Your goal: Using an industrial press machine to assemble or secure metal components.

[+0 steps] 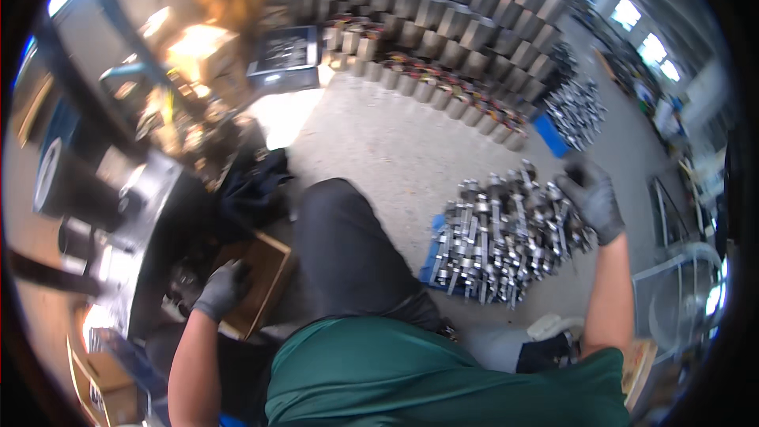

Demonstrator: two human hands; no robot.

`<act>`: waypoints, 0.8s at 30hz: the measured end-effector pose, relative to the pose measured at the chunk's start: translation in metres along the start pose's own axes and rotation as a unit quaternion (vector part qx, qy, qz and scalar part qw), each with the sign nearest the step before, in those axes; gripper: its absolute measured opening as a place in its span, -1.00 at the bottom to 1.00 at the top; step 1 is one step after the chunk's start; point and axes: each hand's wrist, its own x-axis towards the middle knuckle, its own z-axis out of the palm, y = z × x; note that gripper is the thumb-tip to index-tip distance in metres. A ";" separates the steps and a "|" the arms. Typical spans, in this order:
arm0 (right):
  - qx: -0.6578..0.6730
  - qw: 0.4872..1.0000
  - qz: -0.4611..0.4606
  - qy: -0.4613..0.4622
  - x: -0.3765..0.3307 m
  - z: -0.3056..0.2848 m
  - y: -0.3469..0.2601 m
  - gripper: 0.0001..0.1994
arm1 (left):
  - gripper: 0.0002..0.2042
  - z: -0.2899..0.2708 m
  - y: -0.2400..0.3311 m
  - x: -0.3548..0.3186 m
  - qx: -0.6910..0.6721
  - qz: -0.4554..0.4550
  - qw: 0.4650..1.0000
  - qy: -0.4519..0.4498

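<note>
A person in a green shirt and dark trousers sits low over a concrete floor (395, 150), both hands in dark grey gloves.

The right hand (594, 198), at the right of the frame, reaches out over the far edge of a pile of metal shafts (506, 237). Its fingers are curled in a clenched grip on something dark at the top of the pile; what exactly it is gripping cannot be made out. The shafts are silvery, lying in rough rows on a blue pallet (433, 257) in the middle right of the frame.

The left hand (223, 289), at the lower left, rests on the rim of an open brown cardboard box (265, 285), fingers bent over its edge. Whether it holds anything cannot be told.

Just beside that box, at the left, stands a dark machine (134, 213) with round metal parts. Along the top of the frame, grey metal cylinders (443, 24) are stacked in long rows. A second heap of silvery parts (577, 111) lies at the upper right, well apart from the hands.
</note>
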 end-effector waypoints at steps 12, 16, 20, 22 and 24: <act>0.170 0.928 -0.125 -0.306 -0.006 0.140 -0.206 -0.65 | -0.79 -0.016 0.011 -0.016 0.011 -0.121 0.970 0.211; 0.318 0.859 -0.143 -0.376 -0.077 0.299 -0.269 -0.68 | -0.85 -0.037 0.001 -0.029 -0.063 -0.151 0.948 0.273; 0.322 0.870 -0.190 -0.320 -0.134 0.499 -0.216 -0.86 | -0.82 -0.058 -0.001 -0.040 -0.063 -0.205 0.918 0.333; 0.266 0.875 -0.240 -0.325 -0.145 0.523 -0.210 -0.93 | -0.78 -0.058 -0.019 -0.063 -0.135 -0.154 0.887 0.413; 0.421 0.787 -0.068 -0.446 -0.147 0.524 -0.224 -0.76 | -0.74 -0.071 -0.017 -0.089 -0.214 -0.131 0.832 0.495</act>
